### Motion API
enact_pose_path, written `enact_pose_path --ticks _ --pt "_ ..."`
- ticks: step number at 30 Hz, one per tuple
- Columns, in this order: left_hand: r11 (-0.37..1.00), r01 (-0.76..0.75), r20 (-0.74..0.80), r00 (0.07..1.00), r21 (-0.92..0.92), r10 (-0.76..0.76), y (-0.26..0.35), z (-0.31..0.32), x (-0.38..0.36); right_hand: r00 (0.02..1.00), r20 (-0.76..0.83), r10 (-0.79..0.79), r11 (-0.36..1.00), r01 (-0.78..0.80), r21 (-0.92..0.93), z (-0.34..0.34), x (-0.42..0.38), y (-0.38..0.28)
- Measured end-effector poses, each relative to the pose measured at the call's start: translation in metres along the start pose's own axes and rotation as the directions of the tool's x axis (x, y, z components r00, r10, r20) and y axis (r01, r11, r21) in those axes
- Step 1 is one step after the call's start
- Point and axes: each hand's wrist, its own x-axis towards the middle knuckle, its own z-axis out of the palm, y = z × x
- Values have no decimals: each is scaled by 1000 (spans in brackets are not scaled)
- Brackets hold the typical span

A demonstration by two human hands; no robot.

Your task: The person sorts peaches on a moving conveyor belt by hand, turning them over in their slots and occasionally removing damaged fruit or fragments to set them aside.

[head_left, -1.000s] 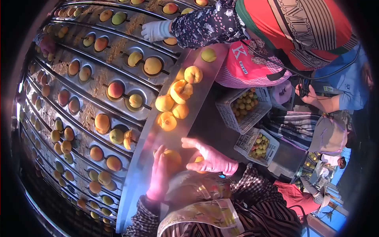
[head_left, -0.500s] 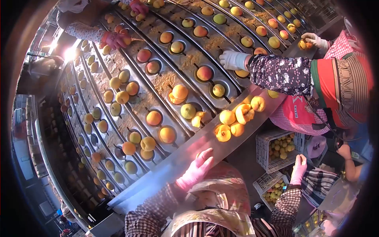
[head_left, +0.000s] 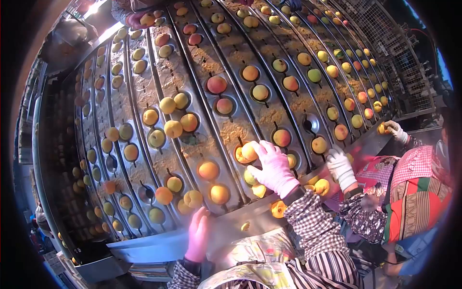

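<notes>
Reaching out over the grooved metal conveyor, the right hand in its pink glove lies palm down with fingers spread, its fingertips resting on a round yellow-orange peach seated in one of the conveyor's cups; the fingers are not closed round the fruit, and a second piece of fruit touches that peach on its left. The left hand, also pink-gloved, lies flat and empty on the smooth steel rim at the near edge. Two white-gloved hands of co-workers show to the right, one just beside the person's right hand, one farther along the rim. Peaches on the conveyor are too many to count exactly, several dozen. Whatever lies under the right palm is hidden, and fisheye darkness cuts off the picture's corners.
</notes>
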Motion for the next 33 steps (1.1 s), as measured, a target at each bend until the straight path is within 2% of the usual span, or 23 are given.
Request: enact_pose_path --ticks 2,5,6,9,11,12,13,15,17,19,22,23,25,26,27,29,30,33 --pt "1000 -7 -18 1000 -5 7 1 2 16 995 53 -79 985 87 -152 18 25 9" --pt "999 -28 7 1000 -36 28 39 23 40 950 309 -46 998 58 -31 21 51 22" --pt "998 -64 41 997 22 63 45 26 53 970 240 -45 997 30 67 19 52 23" --pt "980 -50 21 998 -190 55 77 58 87 969 225 -97 911 -4 412 -16 53 -1" --pt "846 53 121 993 -531 13 74 72 109 883 385 -268 894 79 441 -34 59 -13" --pt "817 157 155 984 -556 -83 92 77 110 880 376 -290 881 92 463 -40 72 -15" --pt "777 254 190 966 -576 -175 102 80 113 907 367 -206 875 2 485 -49 90 -15" --pt "868 177 180 978 -464 -104 92 71 114 991 124 -57 896 -3 444 -39 134 12" --pt "910 115 206 978 -398 -34 77 54 112 993 -85 84 941 -52 334 -20 185 47" --pt "942 70 159 987 -327 -18 90 43 96 962 -263 71 990 -35 140 -18 230 65" --pt "997 -11 -84 996 -83 4 91 19 68 967 -186 177 978 -194 -80 -10 281 76" --pt "908 97 -95 984 -408 -148 90 7 59 976 -184 116 979 -144 -144 -7 288 78" --pt "940 95 -130 981 -328 -145 90 -20 34 987 -161 -1 961 -44 -272 3 297 83" --pt "956 113 -228 957 -271 -178 93 -27 19 994 -113 5 962 -36 -269 4 302 89" --pt "967 136 -323 925 -215 -201 93 -35 7 992 -121 36 980 -59 -190 3 304 92" --pt "942 133 -457 848 -307 -269 71 -57 -18 987 -125 105 993 -110 -31 2 303 96" --pt "965 176 -499 830 -192 -251 60 -63 -28 985 -129 115 989 -125 -72 3 302 95" --pt "897 203 -592 690 -392 -415 -12 -102 -54 976 -186 117 977 -147 -156 7 298 90"
